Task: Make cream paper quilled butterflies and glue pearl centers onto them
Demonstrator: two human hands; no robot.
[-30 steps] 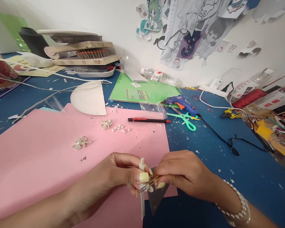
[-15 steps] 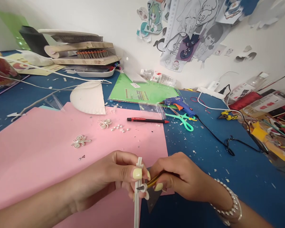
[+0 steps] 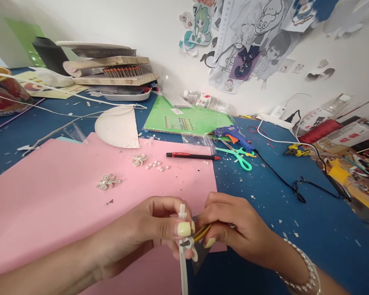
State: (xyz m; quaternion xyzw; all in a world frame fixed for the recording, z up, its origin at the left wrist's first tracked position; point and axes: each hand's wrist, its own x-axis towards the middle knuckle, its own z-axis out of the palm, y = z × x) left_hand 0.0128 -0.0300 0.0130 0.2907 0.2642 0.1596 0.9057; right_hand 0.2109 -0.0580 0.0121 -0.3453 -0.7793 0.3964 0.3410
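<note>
My left hand (image 3: 160, 229) pinches a narrow white strip (image 3: 183, 270) between thumb and fingers; the strip stands nearly upright and runs down past the bottom edge. In my right hand (image 3: 233, 223) is a pair of yellow tweezers (image 3: 202, 233) with dark metal tips. These tips sit in a small curl of the white strip just below my left thumb. Under both hands lies a dark triangular plate (image 3: 200, 260), partly covered. Two curled white ornaments with beads rest on pink paper (image 3: 55, 192): a nearer one (image 3: 107, 182) and a farther one (image 3: 138, 159).
Several pearl beads (image 3: 156, 165) and a red-black pen (image 3: 192, 156) lie ahead. Green scissors (image 3: 241, 157) and a blue glue gun (image 3: 233, 134) with a black cord are to the right. Beyond are a white cut-out (image 3: 118, 127), a green sheet (image 3: 160, 110) and a bottle (image 3: 206, 100).
The tweezers' two arms, slightly apart a second ago, look closed together now. The strip's lower end reaches farther down. Both hands stay in nearly the same place; the view shifts slightly.
</note>
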